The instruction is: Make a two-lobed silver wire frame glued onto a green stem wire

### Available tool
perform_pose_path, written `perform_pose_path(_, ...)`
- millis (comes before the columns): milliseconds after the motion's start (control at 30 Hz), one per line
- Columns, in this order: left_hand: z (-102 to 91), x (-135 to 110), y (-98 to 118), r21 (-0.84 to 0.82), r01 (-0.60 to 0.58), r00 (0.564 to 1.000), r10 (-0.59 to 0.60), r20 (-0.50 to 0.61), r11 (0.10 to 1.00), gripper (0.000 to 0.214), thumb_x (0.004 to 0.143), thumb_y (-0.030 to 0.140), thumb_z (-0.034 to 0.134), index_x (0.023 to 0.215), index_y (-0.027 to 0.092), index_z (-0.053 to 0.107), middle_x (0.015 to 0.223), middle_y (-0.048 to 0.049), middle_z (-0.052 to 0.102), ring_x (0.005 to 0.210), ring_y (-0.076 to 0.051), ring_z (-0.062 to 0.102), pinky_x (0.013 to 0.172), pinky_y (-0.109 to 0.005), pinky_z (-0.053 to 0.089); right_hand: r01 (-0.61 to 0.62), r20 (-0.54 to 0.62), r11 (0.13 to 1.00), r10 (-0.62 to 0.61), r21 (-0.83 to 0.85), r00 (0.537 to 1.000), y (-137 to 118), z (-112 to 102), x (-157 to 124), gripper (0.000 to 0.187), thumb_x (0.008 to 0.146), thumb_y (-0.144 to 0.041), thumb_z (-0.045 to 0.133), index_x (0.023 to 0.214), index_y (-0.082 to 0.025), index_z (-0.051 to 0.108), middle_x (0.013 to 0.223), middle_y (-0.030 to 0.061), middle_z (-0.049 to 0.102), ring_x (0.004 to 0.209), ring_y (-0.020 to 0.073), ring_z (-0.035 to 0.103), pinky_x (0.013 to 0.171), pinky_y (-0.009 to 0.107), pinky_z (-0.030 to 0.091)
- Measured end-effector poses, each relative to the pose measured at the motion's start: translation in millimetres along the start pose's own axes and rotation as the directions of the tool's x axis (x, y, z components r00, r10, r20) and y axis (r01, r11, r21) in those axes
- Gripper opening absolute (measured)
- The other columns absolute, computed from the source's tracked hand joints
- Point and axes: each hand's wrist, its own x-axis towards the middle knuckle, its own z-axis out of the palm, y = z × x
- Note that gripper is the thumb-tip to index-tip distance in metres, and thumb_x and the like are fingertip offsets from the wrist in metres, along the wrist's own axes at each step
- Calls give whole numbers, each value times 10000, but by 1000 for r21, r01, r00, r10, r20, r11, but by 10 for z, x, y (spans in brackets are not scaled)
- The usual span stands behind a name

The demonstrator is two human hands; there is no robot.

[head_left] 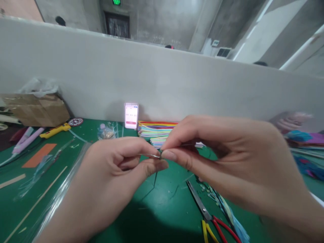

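Note:
My left hand [111, 179] is closed, thumb and forefinger pinching a thin silvery wire [150, 155] in the middle of the view. From the right, my right hand [222, 162] meets it, its thumb and fingertips pinched at the same spot on the wire. A small dark green bit [160, 152] shows between the fingertips, and a thin dark strand [155, 179] hangs below them. What lies deeper in the fingers is hidden. Below my right hand, scissors [198, 199] lie on the green table [162, 202], near red and yellow tool handles [222, 227].
A phone [131, 115] showing a timer leans on the white partition [157, 81], beside bundled coloured pipe cleaners [157, 130]. To the left are a cardboard box [40, 109], a yellow tool [56, 131], an orange card [39, 155] and clear plastic film [62, 192]. Light blue strands [238, 224] lie right.

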Motion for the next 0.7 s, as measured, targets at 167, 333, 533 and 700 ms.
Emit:
perform_pose_path(167,-41,15,17,18,-65,996,66,-56,998,141,809,262,699,671,278,714,609,86,656,529,-61,574,459,-117,410,57,-46,985,-65,-161,997,30,-48,8,172,815,-208,761,984,-238,770,851,-57,758,684,80,659,639,186,533)
perform_pose_path(333,-73,-3,8,-29,-15,1000,15,-25,999,133,801,347,706,684,288,730,643,61,690,568,-94,627,484,-133,467,181,-62,919,-216,-350,974,-11,-66,-54,147,855,-219,706,986,-266,752,1004,-16,783,819,158,733,672,249,563)
perform_pose_path(533,-50,-20,5,-43,-3,1000,3,-1,999,157,811,345,651,693,256,705,661,30,696,564,-123,632,461,-169,477,76,-34,955,-90,-288,995,-97,-42,-39,197,892,-188,607,771,-283,729,755,-57,751,670,121,697,544,195,524)
perform_pose_path(700,-62,-46,23,-64,-25,1000,26,11,998,205,818,358,633,645,256,675,586,45,643,544,-128,616,447,-177,460,215,35,939,-214,-267,976,-76,-60,-27,210,880,-210,587,725,-286,707,745,-23,713,717,160,671,639,262,514)
